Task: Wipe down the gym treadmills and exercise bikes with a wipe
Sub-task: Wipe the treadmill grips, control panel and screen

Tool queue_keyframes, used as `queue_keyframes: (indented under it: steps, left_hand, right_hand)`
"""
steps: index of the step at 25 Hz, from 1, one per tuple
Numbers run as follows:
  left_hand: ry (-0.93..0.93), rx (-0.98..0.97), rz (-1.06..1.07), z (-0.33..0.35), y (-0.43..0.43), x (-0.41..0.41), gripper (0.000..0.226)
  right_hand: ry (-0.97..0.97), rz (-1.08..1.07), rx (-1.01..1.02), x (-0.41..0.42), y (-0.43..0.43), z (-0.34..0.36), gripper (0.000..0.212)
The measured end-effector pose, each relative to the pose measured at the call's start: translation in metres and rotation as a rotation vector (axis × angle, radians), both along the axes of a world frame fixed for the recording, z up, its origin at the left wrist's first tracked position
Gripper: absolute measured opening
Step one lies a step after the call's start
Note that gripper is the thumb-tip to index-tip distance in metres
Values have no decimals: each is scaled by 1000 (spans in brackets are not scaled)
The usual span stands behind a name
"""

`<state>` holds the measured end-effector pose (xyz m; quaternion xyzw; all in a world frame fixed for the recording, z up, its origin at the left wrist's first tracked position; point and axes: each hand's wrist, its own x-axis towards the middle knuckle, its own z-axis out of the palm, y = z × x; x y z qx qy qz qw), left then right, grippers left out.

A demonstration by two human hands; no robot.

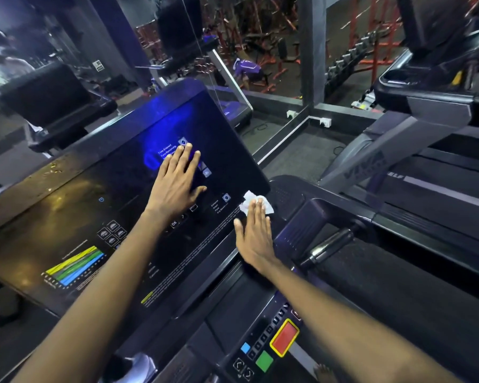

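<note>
While the left hand (177, 181) lies flat on the treadmill console (67, 205), the right hand (253, 236) presses the wipe (246, 199) under straight fingers at its four-o'clock corner, the panel stretching away toward nine o'clock.

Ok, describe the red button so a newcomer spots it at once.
Find the treadmill console, the large dark tilted panel. On the control strip just below it sits the red button. It is the largest key, yellow-rimmed, beside a smaller green square and blue square.
</note>
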<state>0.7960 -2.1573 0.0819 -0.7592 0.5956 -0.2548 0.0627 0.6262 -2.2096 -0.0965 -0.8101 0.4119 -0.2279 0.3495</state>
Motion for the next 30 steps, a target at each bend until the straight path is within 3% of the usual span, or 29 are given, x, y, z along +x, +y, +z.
queue_keyframes:
  steps: [7,12,18,23,30]
  left_hand:
    - [-9,-43,-19,-7,24,7,77]
    - [-13,-68,13,-16,32,1,73]
    - [15,-83,56,-20,33,-6,70]
    - [64,-80,67,-21,34,-6,68]
    - [89,-125,18,-27,40,-5,66]
  right_hand:
    - [70,369,-323,-33,21,-27,68]
    - [-35,227,-257,-11,-5,1,67]
    - [-26,381,-432,-10,-11,1,65]
    - [-64,276,-329,-26,-5,-15,62]
    - [-122,304,-375,-42,14,-22,20]
